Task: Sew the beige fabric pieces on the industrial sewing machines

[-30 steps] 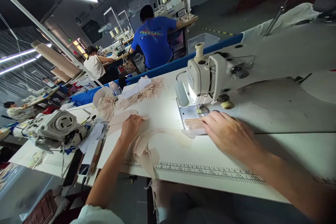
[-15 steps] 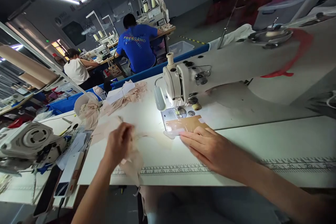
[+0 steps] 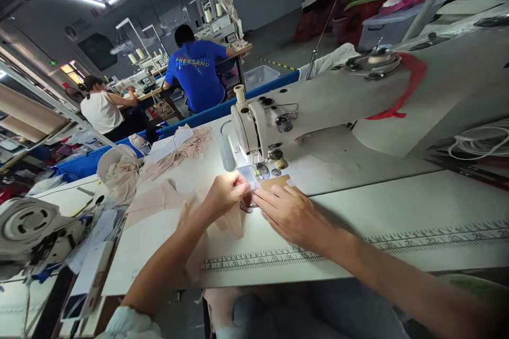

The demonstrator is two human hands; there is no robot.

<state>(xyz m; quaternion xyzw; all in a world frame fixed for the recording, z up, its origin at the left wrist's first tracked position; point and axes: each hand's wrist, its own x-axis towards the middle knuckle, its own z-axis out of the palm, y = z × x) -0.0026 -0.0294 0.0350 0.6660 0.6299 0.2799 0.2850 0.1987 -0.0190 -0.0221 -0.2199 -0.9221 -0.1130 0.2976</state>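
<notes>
My left hand [image 3: 226, 195] is closed in a pinch just in front of the sewing machine's [image 3: 250, 127] needle area. Sheer beige fabric [image 3: 233, 221] hangs from its fingertips and spreads over the table below. My right hand [image 3: 287, 214] lies flat, fingers stretched, with its fingertips on the fabric's edge beside the left fingers. Under and behind the right fingers is a brown card [image 3: 276, 182] fixed to the machine bed. The presser foot [image 3: 256, 170] stands just beyond both hands, lit by the lamp. Exactly what lies between the fingertips is partly hidden.
Beige fabric pieces [image 3: 155, 198] lie to the left, with a crumpled pile [image 3: 121, 177] behind them. A printed ruler [image 3: 262, 260] runs along the front edge. Another machine [image 3: 40, 222] stands at far left. Two people [image 3: 196, 74] work at machines ahead.
My left hand has moved right, carrying the fabric up to the needle area beside my right hand. The right hand stays on the bed. The view has shifted slightly.
</notes>
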